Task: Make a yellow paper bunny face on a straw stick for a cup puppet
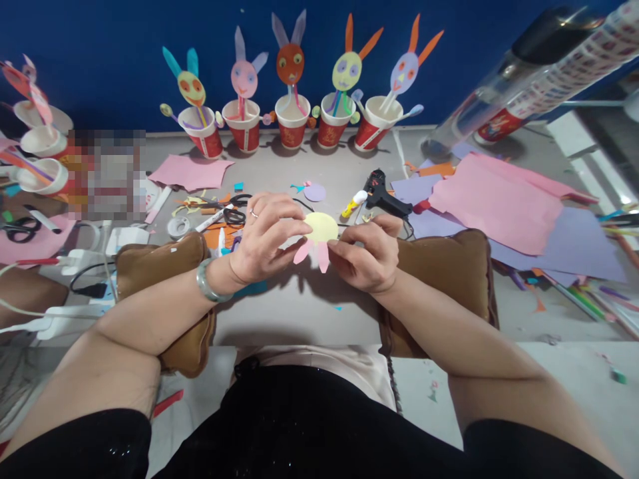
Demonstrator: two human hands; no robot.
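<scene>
Head cam: L hand [269,236] & R hand [367,253] meet over the mid of the grey table [294,322], w/ the paper cutout [322,226] held up btwn them, a yellow oval w/ 2 pink strips pointing toward the wearer. L thumb & index clamped on its L edge; R thumb & index pinched tog. on its lower R edge, by one strip (can't tell if on strip, oval or both). L wrist has a bangle [212,281]; forearms lie over brown cushions [442,273], one per side. Just beyond the hands: lilac disc [315,193], black glue gun [385,196] & a yellow/white tube [354,203] beside it. Near L hand: tape roll [178,227], black-handled scissors [235,214], orange scraps. Far side, by the blue wall [224,23]: row of 5 red/white cups [292,130], each w/ a long-eared paper face above it. Pink sheet [192,171] in front of the row's L end; R side, pink sheets [504,199] atop lilac sheets [576,243]. Far L: more cups, partly blurred out, plus white power strips [74,322].
</scene>
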